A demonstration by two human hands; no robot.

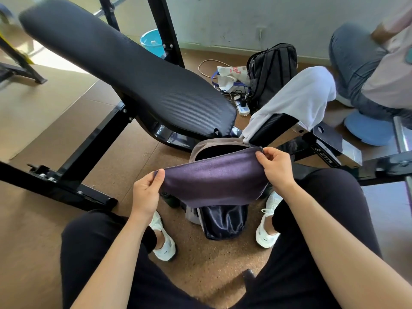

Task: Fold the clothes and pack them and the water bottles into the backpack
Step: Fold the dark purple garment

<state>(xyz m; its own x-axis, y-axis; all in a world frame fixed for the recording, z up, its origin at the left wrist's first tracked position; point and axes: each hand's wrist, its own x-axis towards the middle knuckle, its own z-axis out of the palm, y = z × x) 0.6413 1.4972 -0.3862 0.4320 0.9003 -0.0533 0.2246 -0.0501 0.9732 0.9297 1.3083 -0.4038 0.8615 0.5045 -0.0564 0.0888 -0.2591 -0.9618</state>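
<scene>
A folded purple cloth (214,181) hangs stretched between my hands above the floor. My left hand (147,190) pinches its left top corner. My right hand (275,168) pinches its right top corner. Right behind and under the cloth stands a grey backpack (214,144) with its mouth open, between my feet; its dark shiny lower part (225,221) shows below the cloth. A white garment (296,99) lies draped over the bench seat at the right. A dark bottle (170,198) peeks out by the cloth's lower left, mostly hidden.
A black padded weight bench (124,70) slants across the left with its steel frame (73,175) on the cork floor. A black backpack (272,70), a plastic bag and a power strip lie behind. Another person (367,70) sits at the right. A blue bucket (152,42) stands at the back.
</scene>
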